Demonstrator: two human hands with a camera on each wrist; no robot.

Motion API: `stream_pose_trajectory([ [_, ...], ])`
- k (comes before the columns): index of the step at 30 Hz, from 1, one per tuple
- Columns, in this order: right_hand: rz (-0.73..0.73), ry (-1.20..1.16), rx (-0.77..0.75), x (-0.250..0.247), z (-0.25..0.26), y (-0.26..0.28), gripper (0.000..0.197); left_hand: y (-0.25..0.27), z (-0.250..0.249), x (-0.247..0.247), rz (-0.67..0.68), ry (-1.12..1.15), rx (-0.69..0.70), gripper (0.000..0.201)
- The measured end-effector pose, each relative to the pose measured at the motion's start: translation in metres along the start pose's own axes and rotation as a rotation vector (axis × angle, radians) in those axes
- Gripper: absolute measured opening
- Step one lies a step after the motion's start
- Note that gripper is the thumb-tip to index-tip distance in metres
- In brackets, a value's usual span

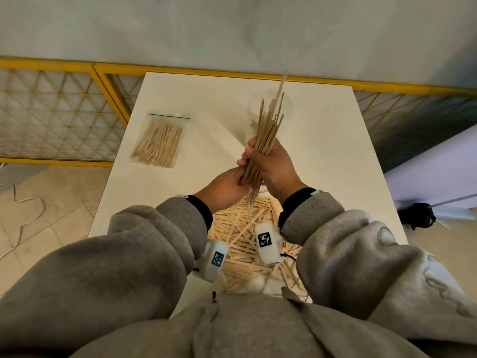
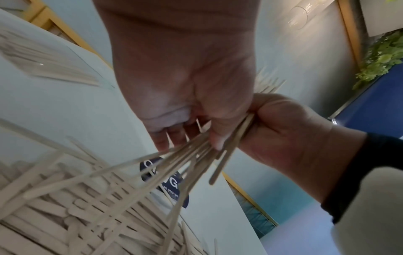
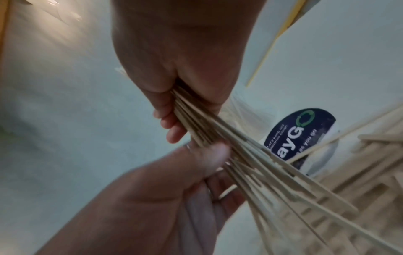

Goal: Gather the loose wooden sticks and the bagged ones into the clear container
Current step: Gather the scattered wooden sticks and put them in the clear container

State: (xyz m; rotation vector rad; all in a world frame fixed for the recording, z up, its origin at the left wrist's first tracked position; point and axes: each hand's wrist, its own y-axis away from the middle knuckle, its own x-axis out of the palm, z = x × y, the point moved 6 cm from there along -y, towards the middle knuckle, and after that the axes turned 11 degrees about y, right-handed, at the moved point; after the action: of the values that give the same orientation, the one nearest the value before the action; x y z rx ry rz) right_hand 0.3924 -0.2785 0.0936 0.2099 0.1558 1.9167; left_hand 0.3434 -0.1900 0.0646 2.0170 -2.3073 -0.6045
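Both hands hold one bundle of long thin wooden sticks (image 1: pixel 265 130) upright above the white table (image 1: pixel 335 151). My right hand (image 1: pixel 268 161) grips its middle, and my left hand (image 1: pixel 236 180) pinches its lower end, thumb (image 3: pixel 213 155) pressed on the sticks. The bundle's bottom fans out (image 2: pixel 185 163) over a loose pile of flat wooden sticks (image 1: pixel 242 236) at the near edge. Just behind the bundle stands the clear container (image 1: pixel 287 107), faint here and blurred in the left wrist view (image 2: pixel 301 19). A zip bag of sticks (image 1: pixel 158 140) lies flat at the far left.
A white item with a dark blue label (image 3: pixel 301 132) lies on the table beyond the pile. A yellow-framed lattice fence (image 1: pixel 64 112) runs behind and left of the table. A cable (image 1: pixel 28 210) lies on the floor at the left, and a black object (image 1: pixel 420 215) sits off the right edge.
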Motion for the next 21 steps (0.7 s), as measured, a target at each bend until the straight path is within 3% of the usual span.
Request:
stream_pose_trajectory([
  [2,-0.051,0.045,-0.054,-0.009,0.013,-0.004,0.011,0.0,0.011,-0.007,-0.033,0.181,-0.062,0.029],
  [6,-0.07,0.048,-0.204,-0.019,0.053,-0.012,0.009,-0.005,0.032,-0.032,-0.277,0.68,-0.155,0.041],
  [9,-0.029,0.0,-0.298,-0.013,0.087,-0.017,0.01,-0.013,0.033,-0.029,-0.319,0.99,-0.347,0.051],
  [11,-0.002,-0.028,-0.329,-0.006,0.103,-0.02,0.011,-0.014,0.024,-0.02,-0.279,1.078,-0.424,0.057],
  [15,-0.025,0.0,-0.344,0.01,0.098,-0.018,0.016,-0.018,0.005,-0.007,-0.217,1.249,-0.449,0.056],
  [18,-0.06,0.193,-0.259,0.019,0.065,-0.013,0.026,-0.022,-0.005,-0.003,-0.183,1.25,-0.441,0.041],
  [21,-0.096,0.304,-0.145,0.022,0.035,-0.011,0.018,-0.018,0.0,-0.002,-0.183,1.234,-0.478,0.036],
])
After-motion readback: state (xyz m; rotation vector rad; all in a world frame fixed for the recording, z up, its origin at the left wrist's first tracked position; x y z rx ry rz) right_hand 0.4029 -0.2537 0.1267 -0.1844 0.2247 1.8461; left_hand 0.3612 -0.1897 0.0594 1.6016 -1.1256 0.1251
